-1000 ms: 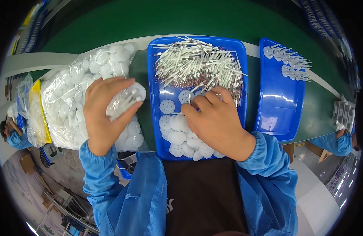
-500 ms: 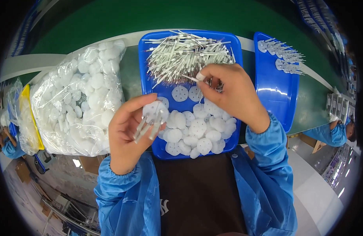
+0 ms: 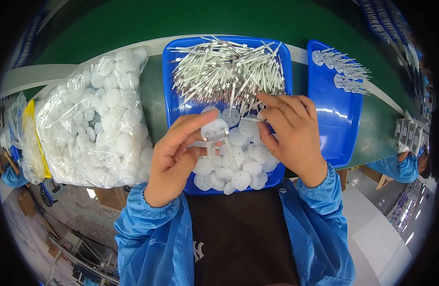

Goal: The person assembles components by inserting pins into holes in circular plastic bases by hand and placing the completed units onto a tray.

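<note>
My left hand (image 3: 169, 164) grips a round white perforated disc (image 3: 214, 127) by its edge, between thumb and fingers. Several thin pale sticks poke out of the disc toward me. Between the thumb and index finger of my right hand (image 3: 295, 136) is one thin white stick (image 3: 252, 119), just right of the disc and apart from it. Both hands hover over a blue tray (image 3: 169, 102). Its far half holds a heap of thin white sticks with dark ends (image 3: 219, 71); loose white discs (image 3: 241, 178) fill the near half, partly hidden by my hands.
A clear plastic bag (image 3: 93, 128) full of white discs lies left, beside a yellow edge (image 3: 38, 138). At the right, another blue tray (image 3: 331, 126) carries rows of discs fitted with sticks (image 3: 345, 74). Other people (image 3: 403, 167) sit at both sides.
My left hand has moved right and slightly up with the disc, turning it. My right hand has come down and a little right with the stick, closer to the disc.
</note>
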A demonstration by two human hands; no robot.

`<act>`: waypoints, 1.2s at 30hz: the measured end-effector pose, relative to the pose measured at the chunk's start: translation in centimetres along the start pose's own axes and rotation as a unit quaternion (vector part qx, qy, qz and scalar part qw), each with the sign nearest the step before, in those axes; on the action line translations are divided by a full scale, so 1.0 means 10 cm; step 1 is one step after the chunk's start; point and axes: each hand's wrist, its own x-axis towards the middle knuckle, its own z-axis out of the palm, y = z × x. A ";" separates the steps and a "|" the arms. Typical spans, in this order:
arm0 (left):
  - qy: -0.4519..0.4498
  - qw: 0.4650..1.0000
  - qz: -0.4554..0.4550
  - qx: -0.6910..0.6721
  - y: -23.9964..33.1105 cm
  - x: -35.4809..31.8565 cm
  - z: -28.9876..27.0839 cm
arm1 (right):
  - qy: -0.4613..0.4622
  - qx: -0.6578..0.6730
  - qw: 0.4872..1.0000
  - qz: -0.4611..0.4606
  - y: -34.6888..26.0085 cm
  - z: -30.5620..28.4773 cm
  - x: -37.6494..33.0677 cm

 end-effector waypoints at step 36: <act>0.077 0.953 0.107 0.274 -0.18 0.13 0.28 | 0.030 0.286 0.945 0.154 -0.28 -0.06 -0.15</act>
